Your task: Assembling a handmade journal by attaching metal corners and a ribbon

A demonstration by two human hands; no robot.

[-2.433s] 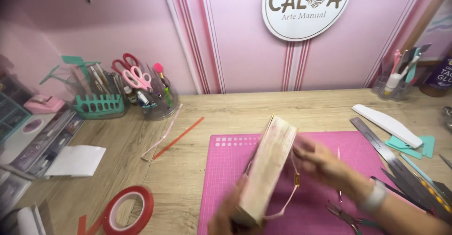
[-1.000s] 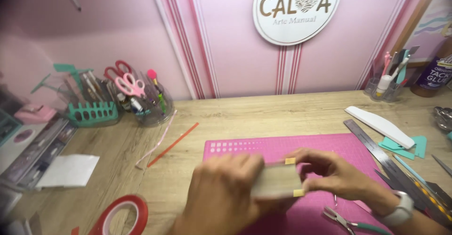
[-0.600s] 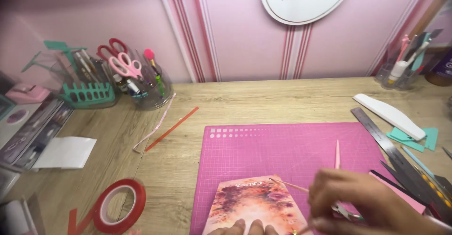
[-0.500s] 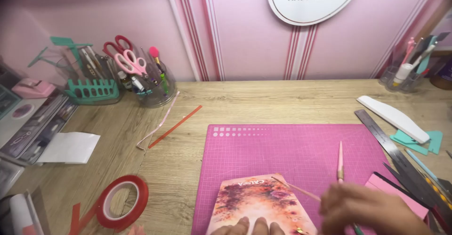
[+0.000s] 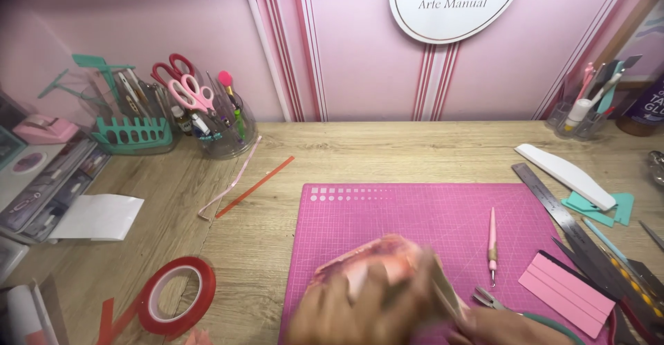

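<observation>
Left hand (image 5: 360, 310) lies at the bottom edge of the view, blurred by motion, fingers spread over the pink-covered book (image 5: 377, 265); whether they clamp it or only rest on it cannot be told. Right hand (image 5: 508, 325) sits low at the frame edge, touching the book's lower right corner — its fingers are mostly cut off, so their closure cannot be told.

The book rests on the pink cutting mat (image 5: 429, 213), in the mat's lower centre, tilted up on one side. On the mat, right of the book: a pink stylus (image 5: 492, 241) and, near the right hand, small pliers (image 5: 487, 296). A pink scraper (image 5: 567, 293) overlaps the mat's right edge — beside it, a steel ruler (image 5: 553, 203). Left of the mat, on the wooden table (image 5: 249, 248): a red tape roll (image 5: 173, 296).
</observation>
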